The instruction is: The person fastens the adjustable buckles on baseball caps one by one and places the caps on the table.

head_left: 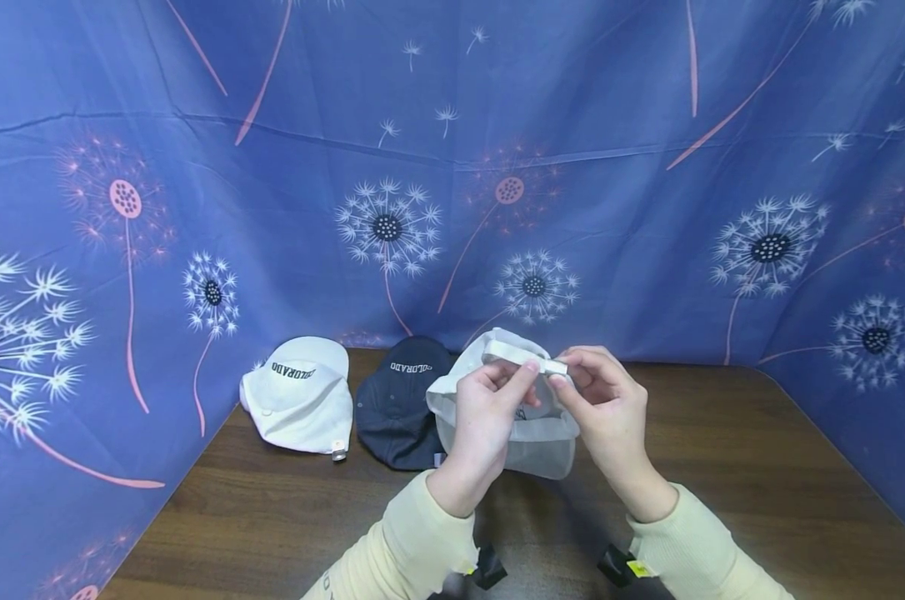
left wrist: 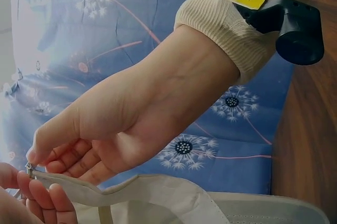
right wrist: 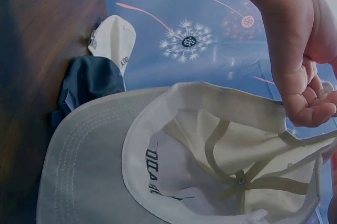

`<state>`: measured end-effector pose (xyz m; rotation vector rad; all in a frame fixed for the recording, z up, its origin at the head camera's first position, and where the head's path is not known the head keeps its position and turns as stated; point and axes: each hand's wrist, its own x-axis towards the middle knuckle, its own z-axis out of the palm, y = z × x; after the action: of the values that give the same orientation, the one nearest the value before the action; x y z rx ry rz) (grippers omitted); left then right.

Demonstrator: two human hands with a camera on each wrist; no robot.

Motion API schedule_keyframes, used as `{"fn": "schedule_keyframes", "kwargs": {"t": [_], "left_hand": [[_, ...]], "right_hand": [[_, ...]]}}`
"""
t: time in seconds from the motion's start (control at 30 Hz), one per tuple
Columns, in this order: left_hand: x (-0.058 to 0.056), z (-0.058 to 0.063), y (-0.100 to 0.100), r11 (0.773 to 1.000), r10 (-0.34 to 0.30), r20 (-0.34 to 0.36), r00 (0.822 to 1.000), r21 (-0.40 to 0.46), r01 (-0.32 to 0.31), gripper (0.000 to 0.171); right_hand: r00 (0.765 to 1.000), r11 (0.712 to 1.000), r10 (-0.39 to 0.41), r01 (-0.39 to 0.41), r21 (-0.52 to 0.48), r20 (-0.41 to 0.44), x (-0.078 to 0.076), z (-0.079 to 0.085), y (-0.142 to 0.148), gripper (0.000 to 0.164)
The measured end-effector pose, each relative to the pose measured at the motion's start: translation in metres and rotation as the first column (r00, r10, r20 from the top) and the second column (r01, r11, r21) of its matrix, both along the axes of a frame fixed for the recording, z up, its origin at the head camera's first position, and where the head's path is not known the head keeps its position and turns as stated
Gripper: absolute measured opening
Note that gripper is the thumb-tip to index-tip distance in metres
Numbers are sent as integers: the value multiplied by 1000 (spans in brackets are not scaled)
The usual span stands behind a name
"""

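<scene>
A pale grey baseball cap [head_left: 542, 454] is held up over the table, its hollow inside facing me and its brim toward the near side. My left hand [head_left: 482, 417] pinches the white back strap [head_left: 507, 352] between thumb and fingers. Close beside it, my right hand [head_left: 610, 408] pinches the strap's end. A small metal buckle [left wrist: 30, 170] shows between the fingertips in the left wrist view. In the right wrist view, the cap's sweatband [right wrist: 138, 139] and inner seams are visible, with dark stitched lettering inside.
To the left, a white cap [head_left: 295, 408] and a dark navy cap [head_left: 400, 417] lie on the brown wooden table [head_left: 722, 467], both lettered COLORADO. A blue dandelion-print cloth [head_left: 610, 208] hangs behind and at the sides. Black wrist cameras sit below both sleeves.
</scene>
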<state>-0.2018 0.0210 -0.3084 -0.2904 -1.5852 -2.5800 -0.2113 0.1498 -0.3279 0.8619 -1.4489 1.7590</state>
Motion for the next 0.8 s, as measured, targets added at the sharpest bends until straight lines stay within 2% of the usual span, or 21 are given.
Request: {"fn": "schedule_keyframes", "kwargs": {"t": [0.43,0.67,0.8], "left_hand": [[1,1,0,1000,-17,3,1000,17,17,19],[2,-1,1,999,-24,-12,1000,21,24,21],[2,-1,0,999,-33,0,999,38,33,19]], "right_hand": [[1000,1000,-9,9,23,10,0,-2,1,25],[996,997,-74,72,39,40,0,-4,2,29],[996,996,-76,74,47,46,0,-5,2,29]]}}
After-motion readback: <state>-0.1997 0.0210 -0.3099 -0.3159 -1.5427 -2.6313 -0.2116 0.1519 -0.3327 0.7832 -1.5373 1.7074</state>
